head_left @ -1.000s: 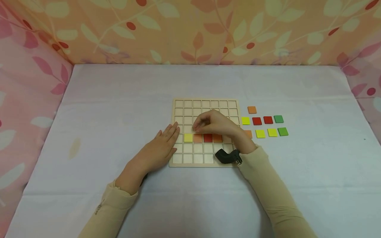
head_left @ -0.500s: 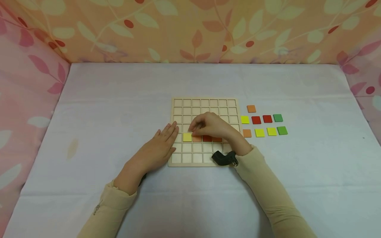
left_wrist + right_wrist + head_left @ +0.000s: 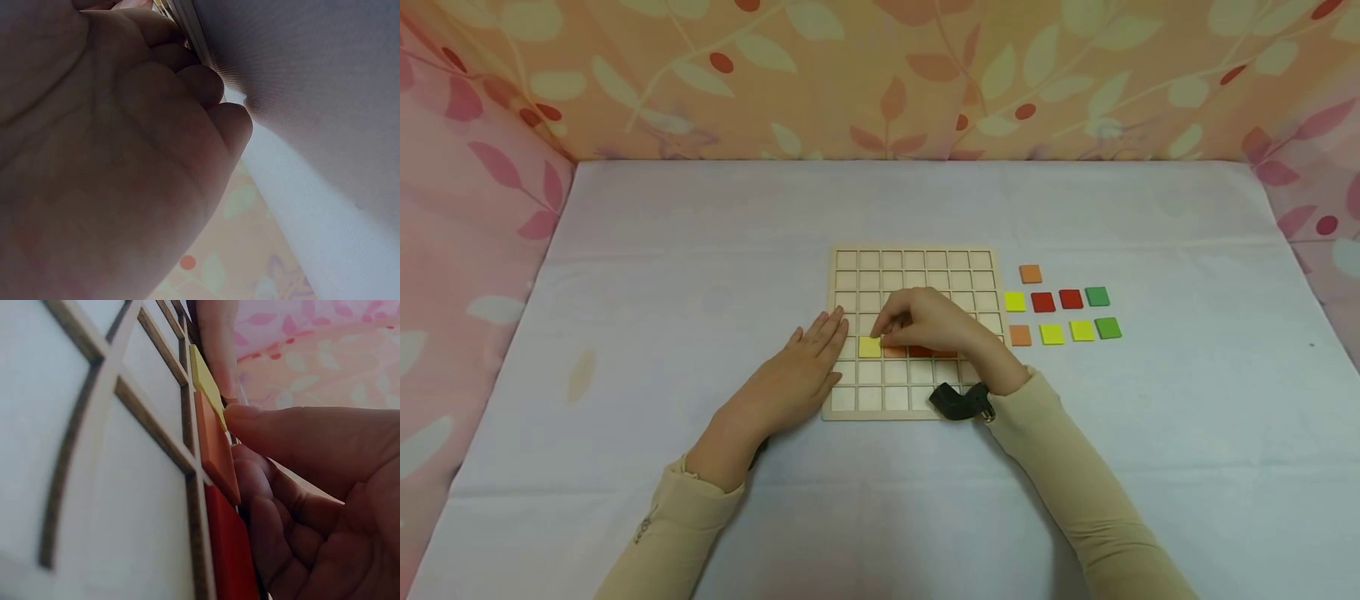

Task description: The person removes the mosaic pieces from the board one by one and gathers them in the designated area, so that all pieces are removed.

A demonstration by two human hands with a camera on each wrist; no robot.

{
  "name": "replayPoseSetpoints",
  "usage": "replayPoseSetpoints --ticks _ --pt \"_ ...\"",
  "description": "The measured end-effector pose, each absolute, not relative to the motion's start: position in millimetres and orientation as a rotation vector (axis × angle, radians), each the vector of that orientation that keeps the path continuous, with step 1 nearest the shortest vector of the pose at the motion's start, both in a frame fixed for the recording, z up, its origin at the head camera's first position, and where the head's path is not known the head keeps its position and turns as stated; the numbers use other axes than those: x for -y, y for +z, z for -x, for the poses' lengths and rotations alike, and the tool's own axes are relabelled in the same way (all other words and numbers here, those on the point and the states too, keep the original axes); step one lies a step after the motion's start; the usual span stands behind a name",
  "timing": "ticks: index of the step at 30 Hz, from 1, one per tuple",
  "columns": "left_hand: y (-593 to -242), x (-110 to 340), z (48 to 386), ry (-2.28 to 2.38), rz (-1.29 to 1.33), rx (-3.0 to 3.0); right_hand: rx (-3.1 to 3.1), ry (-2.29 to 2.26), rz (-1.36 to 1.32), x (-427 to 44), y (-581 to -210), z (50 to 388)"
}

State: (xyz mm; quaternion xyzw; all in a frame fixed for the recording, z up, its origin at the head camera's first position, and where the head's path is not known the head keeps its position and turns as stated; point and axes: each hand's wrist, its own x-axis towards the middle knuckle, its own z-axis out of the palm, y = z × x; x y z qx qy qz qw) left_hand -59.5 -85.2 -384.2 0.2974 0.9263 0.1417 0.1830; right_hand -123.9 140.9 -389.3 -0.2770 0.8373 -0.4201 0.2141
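A wooden grid board [image 3: 872,416] lies on the white cloth, with a yellow tile [image 3: 870,347], an orange tile [image 3: 894,352] and a red tile [image 3: 230,550] side by side in one row. Another orange tile of that row is partly covered by my right hand [image 3: 928,321]. That hand's thumb and index finger pinch the yellow tile at its edges, the other fingers curled beneath the palm. My left hand [image 3: 799,375] rests on the board's left edge with straight fingers. In the left wrist view, my palm [image 3: 112,137] hides most of the board.
Right of the board lie loose tiles: a lone orange tile [image 3: 1031,274], several yellow ones, two red ones, two green ones [image 3: 1107,328] and another orange. A black wrist camera [image 3: 958,402] hangs over the lower right cells. Patterned cloth walls [image 3: 880,83] enclose the table.
My right hand has moved slightly left and toward me, from above the orange tile onto the yellow tile. The left hand stays in place on the board's edge.
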Motion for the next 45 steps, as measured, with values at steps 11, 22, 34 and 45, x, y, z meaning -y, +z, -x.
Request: replayPoseSetpoints --ticks 11,22,34,45 --pt "-384.9 85.3 59.7 0.405 -0.837 -2.619 -2.284 -1.206 0.757 -140.5 -387.8 122.8" --pt "-383.6 84.5 59.6 0.398 -0.831 -2.618 -2.251 -1.243 0.75 -139.9 -386.7 123.3" --pt "-386.1 86.0 60.1 0.402 -0.842 -2.62 -2.275 -1.218 0.765 -137.4 -388.6 122.9" --pt "-385.7 86.2 60.3 0.413 -0.845 -2.625 -2.258 -1.243 0.765 -138.0 -385.9 122.8"
